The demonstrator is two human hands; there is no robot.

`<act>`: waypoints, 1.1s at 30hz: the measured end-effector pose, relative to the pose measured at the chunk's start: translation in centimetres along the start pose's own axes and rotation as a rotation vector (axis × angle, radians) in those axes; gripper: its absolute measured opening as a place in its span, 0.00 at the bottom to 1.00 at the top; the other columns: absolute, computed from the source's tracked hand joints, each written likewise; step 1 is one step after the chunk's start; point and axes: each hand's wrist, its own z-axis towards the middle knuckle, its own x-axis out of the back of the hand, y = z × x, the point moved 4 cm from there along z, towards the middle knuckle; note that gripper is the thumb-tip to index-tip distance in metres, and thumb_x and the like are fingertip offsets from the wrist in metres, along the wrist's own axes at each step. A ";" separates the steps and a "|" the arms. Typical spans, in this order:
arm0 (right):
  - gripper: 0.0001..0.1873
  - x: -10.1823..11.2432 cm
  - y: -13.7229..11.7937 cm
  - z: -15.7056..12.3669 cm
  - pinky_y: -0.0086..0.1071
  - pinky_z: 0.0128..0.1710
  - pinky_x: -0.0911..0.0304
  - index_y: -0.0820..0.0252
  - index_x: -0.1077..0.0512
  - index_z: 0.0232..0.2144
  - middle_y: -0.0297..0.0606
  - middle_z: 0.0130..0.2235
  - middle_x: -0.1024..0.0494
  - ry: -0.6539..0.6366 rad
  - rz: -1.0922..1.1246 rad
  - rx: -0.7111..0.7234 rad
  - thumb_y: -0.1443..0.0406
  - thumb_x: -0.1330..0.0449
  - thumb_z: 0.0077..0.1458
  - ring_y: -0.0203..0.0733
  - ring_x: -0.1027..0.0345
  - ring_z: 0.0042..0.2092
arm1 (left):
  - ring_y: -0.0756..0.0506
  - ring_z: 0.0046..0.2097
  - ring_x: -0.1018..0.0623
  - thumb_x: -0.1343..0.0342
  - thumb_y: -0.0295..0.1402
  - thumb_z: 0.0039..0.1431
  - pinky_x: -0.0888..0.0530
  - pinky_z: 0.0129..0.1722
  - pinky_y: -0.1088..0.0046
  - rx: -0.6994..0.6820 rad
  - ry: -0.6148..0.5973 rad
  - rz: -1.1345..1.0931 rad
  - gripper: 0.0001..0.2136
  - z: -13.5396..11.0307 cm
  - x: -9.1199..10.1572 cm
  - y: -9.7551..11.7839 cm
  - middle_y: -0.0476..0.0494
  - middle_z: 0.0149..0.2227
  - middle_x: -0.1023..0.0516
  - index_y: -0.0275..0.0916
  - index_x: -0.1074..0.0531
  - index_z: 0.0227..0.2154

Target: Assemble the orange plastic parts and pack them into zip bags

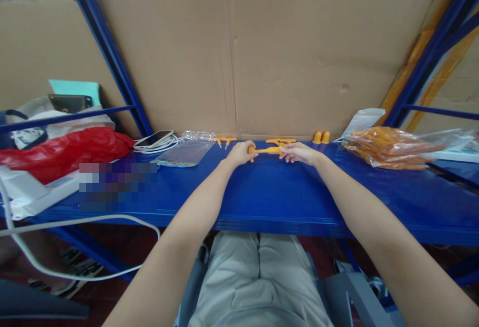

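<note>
Both my hands grip one orange plastic part (267,151) just above the blue shelf (262,192), near its back. My left hand (240,153) is closed around the part's left end. My right hand (297,153) pinches its right end. Other orange T-shaped pieces lie behind: one (225,141) to the left and one (280,142) just past the held part. Two small orange caps (321,137) stand upright against the cardboard wall.
A clear bag of orange parts (389,147) lies at the right. A phone (153,139) with a white cable, a clear plastic sleeve (185,153), a red bag (63,152) and white packaging sit at the left. Cardboard (292,52) backs the shelf; blue rack posts stand either side.
</note>
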 end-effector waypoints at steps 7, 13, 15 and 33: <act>0.09 -0.4 -0.4 -0.5 0.22 0.19 0.41 0.59 0.27 0.31 0.39 0.29 0.21 0.000 0.019 -0.013 0.60 0.38 0.59 0.31 0.32 0.24 | 0.48 0.31 0.23 0.36 0.32 0.51 0.31 0.33 0.74 0.016 -0.015 -0.027 0.09 -0.1 0.3 0.0 0.50 0.27 0.24 0.40 0.26 0.36; 0.10 -0.7 -0.8 -0.6 0.21 0.18 0.43 0.57 0.28 0.39 0.34 0.30 0.21 0.033 -0.061 0.054 0.62 0.34 0.55 0.29 0.34 0.23 | 0.49 0.28 0.24 0.35 0.34 0.51 0.32 0.31 0.75 0.022 -0.036 -0.055 0.10 -0.1 0.4 -0.1 0.50 0.26 0.24 0.39 0.26 0.36; 0.07 -0.9 -0.8 -0.5 0.21 0.18 0.44 0.59 0.28 0.36 0.36 0.29 0.21 0.046 -0.105 0.057 0.62 0.36 0.57 0.29 0.35 0.22 | 0.49 0.27 0.25 0.34 0.35 0.50 0.32 0.30 0.75 0.028 -0.050 -0.066 0.11 -0.1 0.3 -0.3 0.50 0.25 0.24 0.39 0.25 0.36; 0.08 -1.2 -1.1 -0.5 0.21 0.18 0.44 0.59 0.28 0.36 0.37 0.29 0.21 0.060 -0.179 0.052 0.60 0.39 0.60 0.31 0.32 0.24 | 0.52 0.24 0.24 0.36 0.27 0.54 0.28 0.26 0.80 0.208 -0.157 -0.257 0.14 -0.2 -0.4 -0.1 0.54 0.24 0.28 0.37 0.30 0.43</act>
